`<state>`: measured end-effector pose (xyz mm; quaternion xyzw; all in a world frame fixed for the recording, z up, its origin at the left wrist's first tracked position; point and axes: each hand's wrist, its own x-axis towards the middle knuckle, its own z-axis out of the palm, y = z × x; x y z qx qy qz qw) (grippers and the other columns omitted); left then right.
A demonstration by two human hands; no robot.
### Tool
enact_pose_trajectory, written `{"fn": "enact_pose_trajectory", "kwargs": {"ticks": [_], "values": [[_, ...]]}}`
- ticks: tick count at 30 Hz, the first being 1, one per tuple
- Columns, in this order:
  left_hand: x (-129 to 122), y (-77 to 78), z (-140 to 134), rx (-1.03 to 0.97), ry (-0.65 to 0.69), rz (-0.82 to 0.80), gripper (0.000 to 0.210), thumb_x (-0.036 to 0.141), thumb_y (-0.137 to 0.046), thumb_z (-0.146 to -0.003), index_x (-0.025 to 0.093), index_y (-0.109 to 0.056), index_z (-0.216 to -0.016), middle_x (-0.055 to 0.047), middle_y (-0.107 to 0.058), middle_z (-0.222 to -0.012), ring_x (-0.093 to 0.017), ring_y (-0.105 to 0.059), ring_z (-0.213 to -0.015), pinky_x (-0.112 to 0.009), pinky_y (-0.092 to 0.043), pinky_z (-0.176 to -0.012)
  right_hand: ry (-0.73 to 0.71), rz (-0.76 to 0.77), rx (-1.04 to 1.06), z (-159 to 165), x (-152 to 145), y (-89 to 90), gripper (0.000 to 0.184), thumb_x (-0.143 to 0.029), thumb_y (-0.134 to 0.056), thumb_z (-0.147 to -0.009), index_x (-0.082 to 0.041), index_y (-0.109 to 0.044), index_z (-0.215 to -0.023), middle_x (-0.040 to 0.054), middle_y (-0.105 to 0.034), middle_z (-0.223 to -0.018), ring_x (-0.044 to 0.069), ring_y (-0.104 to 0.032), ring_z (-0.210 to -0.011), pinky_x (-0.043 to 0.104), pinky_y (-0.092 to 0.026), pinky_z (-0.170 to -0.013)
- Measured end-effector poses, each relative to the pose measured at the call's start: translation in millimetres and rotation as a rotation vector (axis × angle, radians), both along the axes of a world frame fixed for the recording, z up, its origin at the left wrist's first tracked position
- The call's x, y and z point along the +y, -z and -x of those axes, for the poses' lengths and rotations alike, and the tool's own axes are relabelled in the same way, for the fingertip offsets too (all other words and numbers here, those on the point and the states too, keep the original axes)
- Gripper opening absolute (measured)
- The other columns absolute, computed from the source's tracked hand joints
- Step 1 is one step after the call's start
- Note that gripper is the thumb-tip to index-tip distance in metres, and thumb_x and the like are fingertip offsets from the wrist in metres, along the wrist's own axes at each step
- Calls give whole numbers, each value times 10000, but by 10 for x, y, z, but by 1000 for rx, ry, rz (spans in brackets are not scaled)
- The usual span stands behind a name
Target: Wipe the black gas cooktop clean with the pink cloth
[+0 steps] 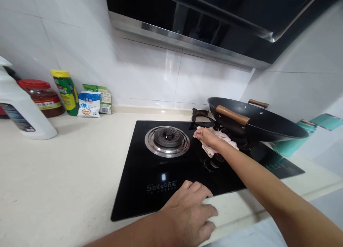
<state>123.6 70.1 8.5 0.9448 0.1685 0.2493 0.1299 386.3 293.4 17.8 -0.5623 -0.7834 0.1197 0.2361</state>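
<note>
The cloth (209,150) lies under and right of the curled right hand (207,136); its grip cannot be determined. The left hand (189,211), loosely spread, is at the stove's (135,164) near edge.

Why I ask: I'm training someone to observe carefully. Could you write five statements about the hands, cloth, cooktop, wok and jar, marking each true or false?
1. The right hand touches a pale pink cloth. True.
2. The left hand holds the cloth too. False: it holds nothing, by the cooktop's front edge.
3. The wok has brown handles. True.
4. The wok covers the left burner. False: it stands to the right.
5. The jar has a red lid. True.
</note>
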Motion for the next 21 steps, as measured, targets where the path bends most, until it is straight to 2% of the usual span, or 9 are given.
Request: {"fn": "enact_pose_trajectory", "kwargs": {"ticks": [6, 14, 21], "values": [[2, -35, 10, 14, 17, 1, 152, 300, -618, -941, 229, -703, -1046, -31, -604, -1180, -192, -522, -1036, -343, -384, -900, 2, 43, -8, -92, -238, -25, 174, -262, -566, -741, -188, -715, -794, 17, -658, -720, 140, -536, -628, 264, -400, -617], [-18, -36, 16, 8, -3, 15, 166, 318, -589, -964, 233, -700, -1053, -22, -598, -1188, -186, -520, -1051, -353, -372, -924, 71, 6, 28, 8, -39, 6, 196, -324, -547, -784, -194, -691, -812, 2, -608, -667, 136, -490, -575, 267, -378, -566], [-9, -44, 15, 17, 12, 20, 156, 300, -614, -949, 231, -700, -1058, -25, -601, -1186, -188, -521, -1051, -346, -370, -909, 60, 28, -34, 9, -155, -48, 128, -259, -579, -717, -191, -686, -728, -4, -618, -668, 127, -512, -606, 253, -378, -605]]}}
